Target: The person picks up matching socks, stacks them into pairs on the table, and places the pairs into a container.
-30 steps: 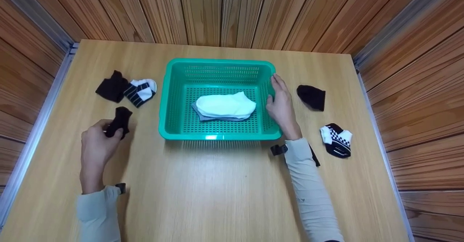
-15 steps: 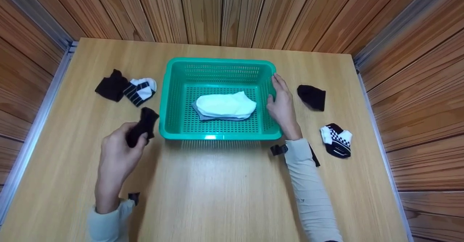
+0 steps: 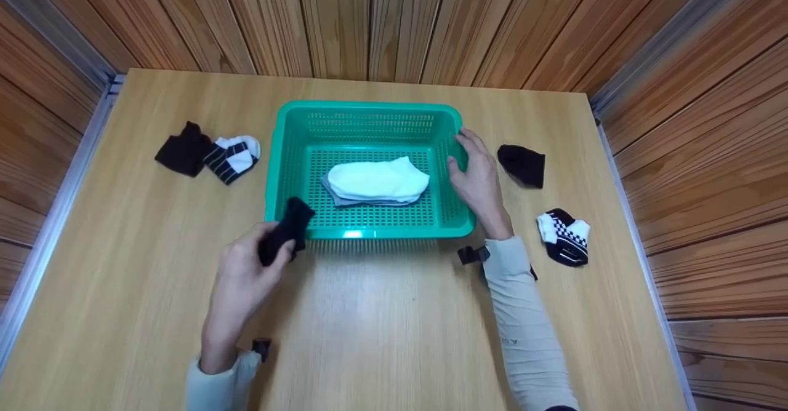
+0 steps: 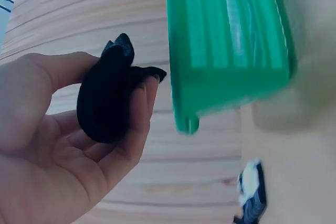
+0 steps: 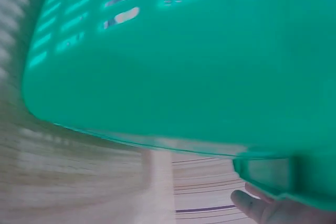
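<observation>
My left hand (image 3: pixel 249 272) holds a folded black sock (image 3: pixel 287 229) between thumb and fingers. In the head view the sock overlaps the near-left corner of a green plastic basket (image 3: pixel 394 233); the left wrist view has the bundled black sock (image 4: pixel 105 98) just outside the basket wall (image 4: pixel 231 40). My right hand (image 3: pixel 482 186) rests at the basket's right rim, fingers extended along it and thumb over the inner side. Only its fingertips (image 5: pixel 244 200) show past the rim in the right wrist view. Inside the basket, a white sock (image 3: pixel 377 179) lies on grey ones (image 3: pixel 335 197).
A black sock bundle (image 3: pixel 183 149) and a striped black-and-white pair (image 3: pixel 231 159) lie left of the basket. On the right are another black bundle (image 3: pixel 522 165) and a checkered pair (image 3: pixel 564 237). A dark item (image 3: pixel 533 273) peeks from behind my right sleeve.
My left hand has carried the black sock rightward from the table's left side to the basket's near-left corner. The right hand stays at the right rim with its fingers slightly shifted.
</observation>
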{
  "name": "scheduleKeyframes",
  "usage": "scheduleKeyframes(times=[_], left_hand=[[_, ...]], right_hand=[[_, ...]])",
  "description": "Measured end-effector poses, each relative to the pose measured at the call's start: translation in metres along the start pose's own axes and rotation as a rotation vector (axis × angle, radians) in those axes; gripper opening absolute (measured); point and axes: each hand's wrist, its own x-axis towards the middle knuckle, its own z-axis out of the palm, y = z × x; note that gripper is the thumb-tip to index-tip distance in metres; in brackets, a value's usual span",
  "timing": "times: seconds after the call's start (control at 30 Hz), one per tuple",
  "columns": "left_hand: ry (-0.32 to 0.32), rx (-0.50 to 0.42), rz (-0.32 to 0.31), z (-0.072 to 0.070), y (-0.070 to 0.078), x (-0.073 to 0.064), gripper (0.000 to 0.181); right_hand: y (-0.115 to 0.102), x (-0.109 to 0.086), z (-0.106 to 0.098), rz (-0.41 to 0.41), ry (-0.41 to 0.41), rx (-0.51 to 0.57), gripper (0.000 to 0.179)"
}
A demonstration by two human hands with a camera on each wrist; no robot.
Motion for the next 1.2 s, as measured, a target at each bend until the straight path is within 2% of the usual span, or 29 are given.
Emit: scheduleKeyframes(times=[0.1, 0.2, 0.33, 0.43, 0.53, 0.6, 0.73, 0.87, 1.0, 1.2], left_hand=[[-0.061, -0.060, 0.001, 0.013, 0.002, -0.002, 0.038], [-0.128, -0.128, -0.035, 0.025, 0.004, -0.006, 0.036], [-0.208, -0.204, -0.107, 0.041, 0.008, -0.011, 0.034], [-0.262, -0.209, -0.148, 0.051, 0.010, -0.012, 0.034], [-0.282, -0.192, -0.171, 0.059, 0.010, -0.014, 0.032], [-0.272, -0.176, -0.177, 0.063, 0.008, -0.015, 0.032], [-0.268, -0.152, -0.168, 0.069, 0.007, -0.017, 0.032], [-0.310, -0.175, -0.095, 0.081, 0.008, -0.020, 0.028], [-0.334, -0.164, -0.004, 0.097, 0.005, -0.024, 0.025], [-0.361, -0.127, -0.008, 0.117, -0.002, -0.031, 0.032]], right_hand=[[-0.009, -0.012, -0.006, 0.010, 0.019, 0.028, 0.045], [-0.021, -0.031, -0.009, -0.014, 0.032, 0.065, 0.041], [-0.038, -0.065, -0.004, -0.134, 0.024, 0.122, 0.032], [-0.047, -0.092, 0.005, -0.241, -0.012, 0.177, 0.025], [-0.052, -0.117, 0.017, -0.283, -0.084, 0.263, 0.019], [-0.054, -0.132, 0.025, -0.253, -0.153, 0.332, 0.017], [-0.051, -0.152, 0.044, -0.103, -0.322, 0.452, 0.022], [-0.046, -0.163, 0.059, 0.044, -0.456, 0.524, 0.028], [-0.041, -0.168, 0.070, 0.145, -0.512, 0.586, 0.031], [-0.032, -0.167, 0.082, 0.262, -0.503, 0.617, 0.026]])
